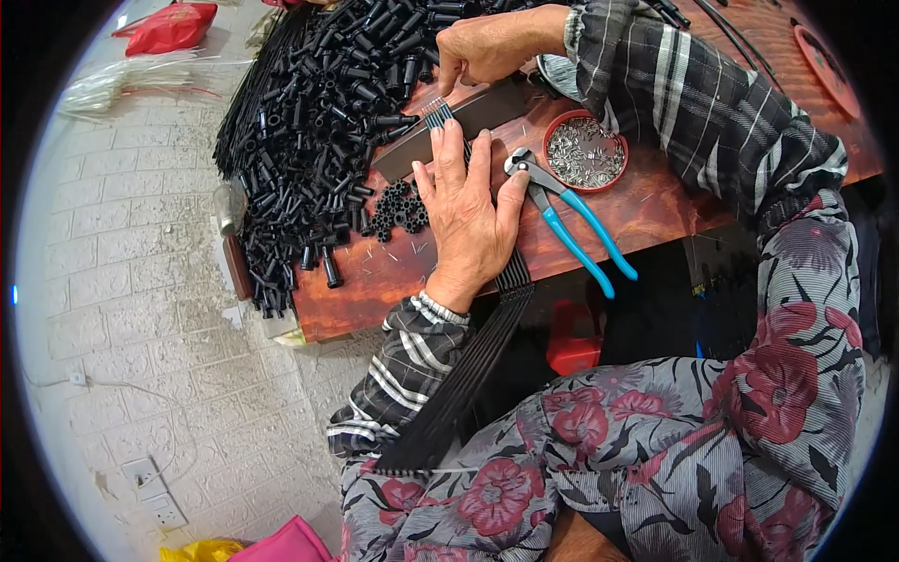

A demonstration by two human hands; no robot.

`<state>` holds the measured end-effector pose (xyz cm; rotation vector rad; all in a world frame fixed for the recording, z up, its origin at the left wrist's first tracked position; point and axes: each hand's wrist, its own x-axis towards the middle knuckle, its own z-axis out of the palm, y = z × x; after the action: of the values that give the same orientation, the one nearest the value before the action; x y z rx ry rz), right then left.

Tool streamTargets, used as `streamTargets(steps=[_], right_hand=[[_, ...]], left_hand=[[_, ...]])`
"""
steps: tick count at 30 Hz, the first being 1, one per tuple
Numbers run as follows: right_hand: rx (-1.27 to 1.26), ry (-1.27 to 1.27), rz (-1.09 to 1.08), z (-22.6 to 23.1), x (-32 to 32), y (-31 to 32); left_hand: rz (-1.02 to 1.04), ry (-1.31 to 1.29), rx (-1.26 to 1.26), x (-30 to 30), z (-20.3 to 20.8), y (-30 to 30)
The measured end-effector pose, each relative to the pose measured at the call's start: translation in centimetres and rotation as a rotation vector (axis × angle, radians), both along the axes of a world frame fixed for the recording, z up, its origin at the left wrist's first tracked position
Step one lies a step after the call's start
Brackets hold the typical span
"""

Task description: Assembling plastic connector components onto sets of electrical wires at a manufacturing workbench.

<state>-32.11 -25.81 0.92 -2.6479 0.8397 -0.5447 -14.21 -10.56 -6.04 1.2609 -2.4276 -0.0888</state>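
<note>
Floral cloth (599, 421) is seen at lower ctr/lower R, nearest the cam. Blk strands (459, 384) are laid from lower ctr to upper ctr, passing under the L hand (464, 206), which is spread flat & pressed over them by a dk bar (501, 110). R hand (482, 49), upper ctr, is curled, index pointed down by the strand tips; can't tell if anything's gripped. Reddish-brn table (674, 201) is heaped w/ blk tubes (318, 112), upper L; red-rimmed dish (588, 191) w/ metal bits (587, 152) & blue-handled pliers (569, 242) are set R of ctr. Brick-patterned whitish surface (140, 244) w/ sockets (167, 510) is seen at L.
</note>
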Motion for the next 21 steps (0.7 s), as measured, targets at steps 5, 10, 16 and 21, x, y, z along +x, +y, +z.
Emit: streamTargets(steps=[5,10,16,21], right_hand=[[0.083,0.075,-0.078,-1.7,0.6,1.4],[0.159,0.148,-0.122,-1.3,2.7,4.3],[0.146,0.105,-0.115,-3.0,5.3,1.0],[-0.106,0.002,-0.175,-2.2,3.1,2.9]], left_hand=[[-0.012,0.008,-0.002,-0.4,0.0,0.1],[0.011,0.004,-0.007,0.1,0.4,0.4],[0.055,0.024,-0.005,0.5,0.3,0.5],[0.013,0.053,-0.028,-0.1,0.1,0.0]])
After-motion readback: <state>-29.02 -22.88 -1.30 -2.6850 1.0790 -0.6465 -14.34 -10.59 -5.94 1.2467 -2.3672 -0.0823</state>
